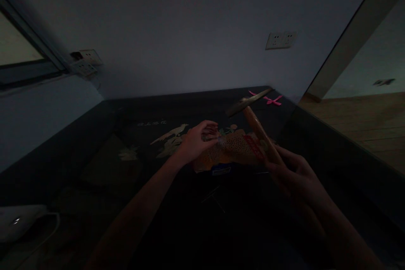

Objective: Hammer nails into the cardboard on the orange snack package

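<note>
My right hand (297,173) is wrapped round the wooden handle of a hammer (257,124). Its long, narrow metal head points up and away, above the dark tabletop (177,219). My left hand (201,139) is curved over the left part of a printed food packet (236,145), its fingers bent and the thumb apart from them. In the dim light I cannot tell whether those fingers touch the packet. The packet is orange and tan with a red patch and a blue label; the hammer and right hand cover its right end.
A pink ribbon bow (272,100) lies at the far right corner. Thin pale sticks or lines (212,194) show nearer me. A bird picture (171,135) decorates the surface. The wall carries sockets (281,40). A white corded object (22,221) is at lower left.
</note>
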Tool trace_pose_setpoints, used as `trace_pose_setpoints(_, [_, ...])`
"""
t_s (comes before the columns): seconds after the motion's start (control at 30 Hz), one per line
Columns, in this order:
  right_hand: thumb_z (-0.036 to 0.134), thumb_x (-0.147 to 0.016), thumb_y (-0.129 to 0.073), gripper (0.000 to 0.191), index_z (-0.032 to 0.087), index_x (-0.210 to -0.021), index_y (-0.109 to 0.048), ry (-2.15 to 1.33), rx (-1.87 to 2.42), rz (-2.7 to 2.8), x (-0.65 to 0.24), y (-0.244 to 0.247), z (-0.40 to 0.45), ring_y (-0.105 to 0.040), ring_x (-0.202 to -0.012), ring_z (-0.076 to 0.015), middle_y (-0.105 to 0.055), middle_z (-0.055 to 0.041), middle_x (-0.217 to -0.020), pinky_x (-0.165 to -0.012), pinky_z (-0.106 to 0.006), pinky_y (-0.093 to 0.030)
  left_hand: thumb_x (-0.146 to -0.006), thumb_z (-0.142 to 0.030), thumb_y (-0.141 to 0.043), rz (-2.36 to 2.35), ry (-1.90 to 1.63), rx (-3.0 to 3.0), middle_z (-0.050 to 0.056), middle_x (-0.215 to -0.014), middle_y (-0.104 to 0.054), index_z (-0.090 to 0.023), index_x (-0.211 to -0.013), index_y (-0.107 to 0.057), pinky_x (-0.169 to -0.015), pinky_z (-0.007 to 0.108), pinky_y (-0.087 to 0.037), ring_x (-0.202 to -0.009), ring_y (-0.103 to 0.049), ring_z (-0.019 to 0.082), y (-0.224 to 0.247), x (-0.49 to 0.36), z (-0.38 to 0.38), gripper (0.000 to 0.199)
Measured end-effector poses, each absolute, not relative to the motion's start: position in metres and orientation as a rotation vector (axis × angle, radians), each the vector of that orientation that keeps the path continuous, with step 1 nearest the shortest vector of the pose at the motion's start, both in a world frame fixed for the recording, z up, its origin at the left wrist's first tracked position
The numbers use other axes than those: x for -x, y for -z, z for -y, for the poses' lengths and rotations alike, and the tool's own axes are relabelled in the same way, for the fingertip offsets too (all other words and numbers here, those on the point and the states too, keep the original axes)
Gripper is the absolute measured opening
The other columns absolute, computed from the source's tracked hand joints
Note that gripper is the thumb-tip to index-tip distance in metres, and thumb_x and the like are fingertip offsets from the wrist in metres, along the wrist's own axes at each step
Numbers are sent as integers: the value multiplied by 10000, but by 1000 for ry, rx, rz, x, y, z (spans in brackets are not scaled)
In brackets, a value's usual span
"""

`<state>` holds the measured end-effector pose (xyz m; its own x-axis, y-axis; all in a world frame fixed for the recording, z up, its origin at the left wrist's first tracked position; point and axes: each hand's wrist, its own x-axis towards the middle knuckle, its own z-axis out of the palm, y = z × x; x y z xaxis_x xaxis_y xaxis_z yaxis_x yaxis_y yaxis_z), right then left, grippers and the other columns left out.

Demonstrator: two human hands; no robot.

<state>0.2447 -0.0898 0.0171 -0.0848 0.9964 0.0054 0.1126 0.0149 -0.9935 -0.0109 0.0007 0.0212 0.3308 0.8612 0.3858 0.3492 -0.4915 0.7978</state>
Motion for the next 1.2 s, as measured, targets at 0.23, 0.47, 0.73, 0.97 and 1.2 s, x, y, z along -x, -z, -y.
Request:
trace_pose_setpoints(0.23, [351,-734,-676,583,212,-1283,-537,-1203,1276,1314,-249,-15,89,-486,-469,-96,-605,6,-689,-363,-178,-373,-835,-155,-544,-1141,-1353,-2340,38,-919,-673,-155,-959,-585,-773,251,-505,-830,-641,123,-68,20,54,131])
trace_pose_setpoints(0.47, [385,-749,-664,548,191,-1248,-543,-1248,1285,1369,-248,-10,90,-380,-372,-58,-480,58,-562,-294,-154,-303,-901,-173,-460,-651,-368,-2961,11,-887,-676,-174,-1005,-575,-691,254,-463,-789,-617,132,-19,15,108,155])
trace_pose_setpoints(0.73, [376,-739,-668,552,159,-1235,-555,-1259,1263,1425,-243,-15,94,-413,-410,-63,-510,34,-617,-317,-160,-319,-860,-129,-510,-966,8,-3044,32,-952,-617,-181,-930,-555,-672,264,-432,-836,-579,163,30,19,107,98])
trace_pose_setpoints(0.97, [375,-742,-665,556,166,-1241,-538,-1271,1256,1396,-243,-14,94,-389,-384,-59,-492,46,-594,-309,-166,-322,-885,-122,-463,-923,-155,-3041,34,-903,-629,-169,-899,-556,-701,284,-414,-806,-570,158,34,15,106,104])
trace_pose_setpoints(1.2, [379,-739,-664,584,174,-1267,-522,-1290,1230,1327,-242,-13,95,-348,-330,-44,-464,63,-552,-272,-155,-278,-888,-187,-474,-920,-581,-2541,30,-869,-655,-180,-919,-597,-719,221,-459,-808,-593,125,11,20,105,127])
